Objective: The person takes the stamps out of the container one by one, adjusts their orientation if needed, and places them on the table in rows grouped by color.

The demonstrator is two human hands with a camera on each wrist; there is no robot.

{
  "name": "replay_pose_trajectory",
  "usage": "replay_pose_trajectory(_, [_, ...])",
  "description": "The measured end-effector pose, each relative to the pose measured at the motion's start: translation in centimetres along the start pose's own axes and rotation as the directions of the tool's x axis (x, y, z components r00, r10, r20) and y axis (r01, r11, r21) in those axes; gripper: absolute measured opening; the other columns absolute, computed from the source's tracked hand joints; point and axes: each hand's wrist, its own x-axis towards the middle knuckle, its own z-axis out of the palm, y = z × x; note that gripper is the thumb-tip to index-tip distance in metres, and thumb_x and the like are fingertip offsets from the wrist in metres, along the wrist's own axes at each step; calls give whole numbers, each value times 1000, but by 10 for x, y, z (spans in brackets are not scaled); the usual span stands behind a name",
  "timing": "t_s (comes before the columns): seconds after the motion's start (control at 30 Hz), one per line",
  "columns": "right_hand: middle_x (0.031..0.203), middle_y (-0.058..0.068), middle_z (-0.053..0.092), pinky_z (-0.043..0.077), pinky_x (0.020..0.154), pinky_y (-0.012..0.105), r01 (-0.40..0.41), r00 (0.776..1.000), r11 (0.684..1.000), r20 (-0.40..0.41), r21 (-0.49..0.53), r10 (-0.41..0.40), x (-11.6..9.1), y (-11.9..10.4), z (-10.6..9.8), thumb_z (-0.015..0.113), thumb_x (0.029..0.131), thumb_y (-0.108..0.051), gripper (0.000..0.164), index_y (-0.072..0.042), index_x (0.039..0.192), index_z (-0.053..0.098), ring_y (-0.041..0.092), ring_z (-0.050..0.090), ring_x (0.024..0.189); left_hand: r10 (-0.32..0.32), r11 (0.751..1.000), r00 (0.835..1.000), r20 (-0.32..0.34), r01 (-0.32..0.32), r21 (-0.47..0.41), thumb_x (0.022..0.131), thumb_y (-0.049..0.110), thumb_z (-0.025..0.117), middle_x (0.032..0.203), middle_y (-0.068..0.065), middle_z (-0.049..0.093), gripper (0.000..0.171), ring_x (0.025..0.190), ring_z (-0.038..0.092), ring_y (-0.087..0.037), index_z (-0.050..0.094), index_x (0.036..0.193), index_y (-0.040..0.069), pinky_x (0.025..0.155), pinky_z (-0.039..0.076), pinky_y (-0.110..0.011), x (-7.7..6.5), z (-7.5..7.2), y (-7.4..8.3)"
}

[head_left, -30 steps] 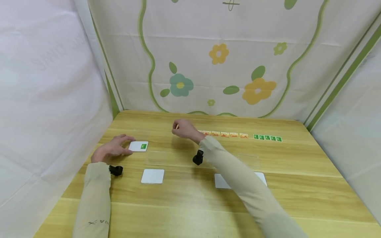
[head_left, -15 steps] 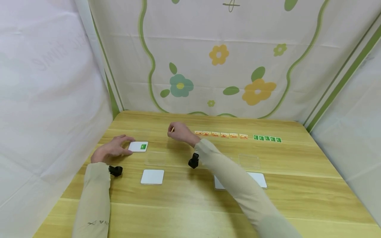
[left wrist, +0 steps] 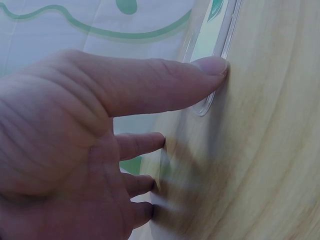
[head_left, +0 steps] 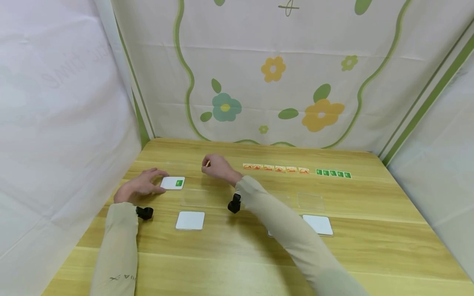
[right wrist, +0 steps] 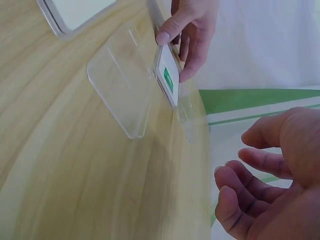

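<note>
A white card in a clear case, with a small green picture at its right end, lies on the table at the left. My left hand holds this case by its edges, thumb on the near side and a finger on the far side; the other fingers are spread in the left wrist view. To the right, my right hand hovers above the table. In the right wrist view its fingers are loosely curled, with a gap to the thumb and nothing visible between them.
Clear plastic covers lie on the wooden table. Nearer are white cards, another partly hidden by my right forearm. Behind run rows of orange picture pieces and green ones. Fabric walls surround the table.
My right hand has moved left and slightly nearer, away from the row of orange pieces, uncovering its left end. The left hand and its card stay in place.
</note>
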Motion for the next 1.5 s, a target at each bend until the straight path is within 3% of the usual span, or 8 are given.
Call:
replay_pose_trajectory(0.57, [94, 5, 69, 45, 57, 20, -26, 999, 998, 24, 60, 25, 3, -1, 20, 59, 95, -18, 14, -8, 103, 65, 10, 60, 73, 13, 1000, 1000, 0, -13, 2, 91, 29, 69, 153, -38, 16, 59, 138, 13, -61, 46, 141, 7, 103, 17, -77, -1, 2, 1])
replay_pose_trajectory(0.8, [78, 0, 65, 41, 54, 20, -18, 999, 1000, 42, 26, 16, 9, -5, 30, 59, 95, -20, 16, -9, 104, 66, 8, 50, 59, 14, 1000, 1000, -18, -14, 7, 90, 29, 70, 152, -37, 19, 60, 137, 15, -60, 47, 140, 7, 103, 17, -77, -1, 1, -1])
replay_pose_trajectory(1.17, [78, -1, 64, 38, 54, 19, 0, 998, 1000, 56, -29, 2, 14, -13, 41, 61, 95, -21, 19, -8, 108, 67, 7, 44, 55, 6, 1000, 1000, -15, -6, 20, 90, 30, 70, 151, -35, 24, 59, 137, 18, -59, 48, 141, 8, 104, 18, -75, 3, 1, -3])
replay_pose_trajectory(1.5, [63, -5, 53, 35, 48, 20, -29, 996, 1000, 87, -11, 30, 20, -19, 49, 62, 94, -23, 15, -12, 104, 65, 6, 39, 49, 4, 1000, 1000, -17, -4, 12, 90, 27, 70, 149, -33, 30, 57, 137, 21, -57, 49, 140, 9, 105, 18, -75, 5, 1, -3])
